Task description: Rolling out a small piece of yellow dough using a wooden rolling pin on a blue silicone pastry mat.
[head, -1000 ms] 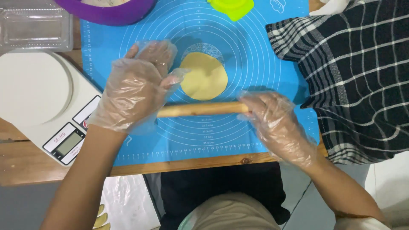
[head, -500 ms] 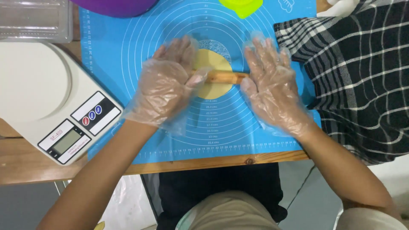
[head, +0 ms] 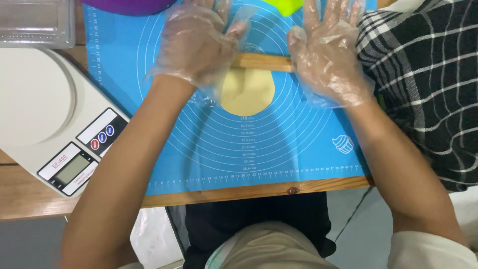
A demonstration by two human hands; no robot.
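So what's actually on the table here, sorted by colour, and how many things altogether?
Blue: 1, the baking mat
Purple: 1, the bowl
Green: 1, the plastic piece
Pale yellow: 1, the dough disc
Wood brown: 1, the rolling pin
White: 1, the kitchen scale
Clear: 1, the plastic container
Black and white: 1, the checked cloth
Total: 8

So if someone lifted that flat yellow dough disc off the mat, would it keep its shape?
Probably not: the dough disc looks thin and soft, so it would likely droop. It may cling slightly to the blue silicone mat.
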